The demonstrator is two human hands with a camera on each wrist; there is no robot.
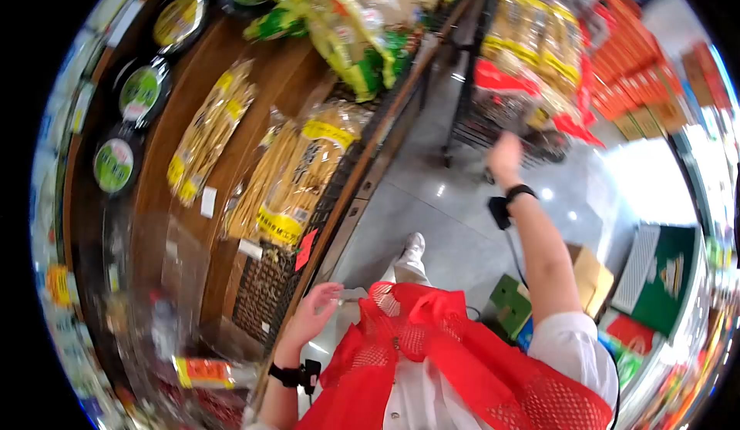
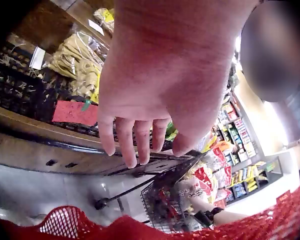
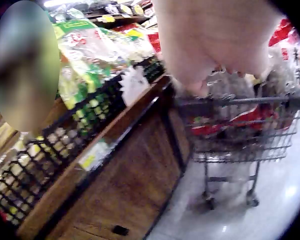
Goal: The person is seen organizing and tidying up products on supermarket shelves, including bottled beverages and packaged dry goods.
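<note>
1. Brown wood fills the left flank: a long, slanted display shelf (image 1: 266, 79) running beside the cart, loaded with clear packets of pale yellow sticks (image 1: 304, 176), round black trays with green labels (image 1: 141, 91) and black lattice edging (image 3: 52, 145).

2. And to the cart itself, a grey-black wire shopping cart (image 3: 240, 156) on small wheels! It sits ahead of the person, its length appearing to run away along the shelf. The right hand is clearly nearer, right at its near end; the left is well apart.

3. Plenty aboard: clear bags with yellow bands, holding pale sticks (image 1: 532, 33), ride high in the cart; nearer its handle bar (image 3: 217, 101) lies red-trimmed clear packaging with dark contents (image 1: 549, 146).

4. Here's the right hand (image 1: 505, 160), at the end of a stretched arm, just above the cart's handle bar and close against that packaging. Fingertips bend downward, but whether they grip bag, bar or nothing, I cannot tell.

5. Back on the shelf side of the cart, the left hand (image 1: 312, 310) holds nothing, fingers loosely extended near the shelf's edge.

6. Smallest call: a red paper tag (image 1: 306, 250) on that edge, left of the cart.
</note>
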